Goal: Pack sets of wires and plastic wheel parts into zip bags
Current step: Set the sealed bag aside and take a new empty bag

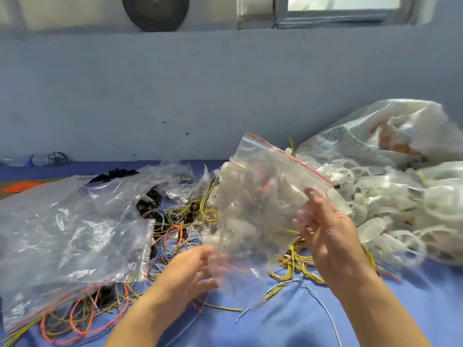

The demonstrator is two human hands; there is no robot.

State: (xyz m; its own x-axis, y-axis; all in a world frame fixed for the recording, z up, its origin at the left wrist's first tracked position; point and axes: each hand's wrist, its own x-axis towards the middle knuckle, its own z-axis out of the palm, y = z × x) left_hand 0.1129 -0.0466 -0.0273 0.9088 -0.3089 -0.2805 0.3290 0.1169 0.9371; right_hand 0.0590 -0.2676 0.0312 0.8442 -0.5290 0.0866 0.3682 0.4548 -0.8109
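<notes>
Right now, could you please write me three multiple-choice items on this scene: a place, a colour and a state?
1. Relative to the wires, the white wheel parts lie: A to the left; B to the right; C underneath.
2. The held zip bag has a mouth strip coloured: A red; B green; C black.
3. That bag is: A lying flat; B raised between both hands; C folded away.
Answers: B, their pile sits at the right; A, a red line edges its mouth; B, the left hand and right hand meet it in the air.
</notes>
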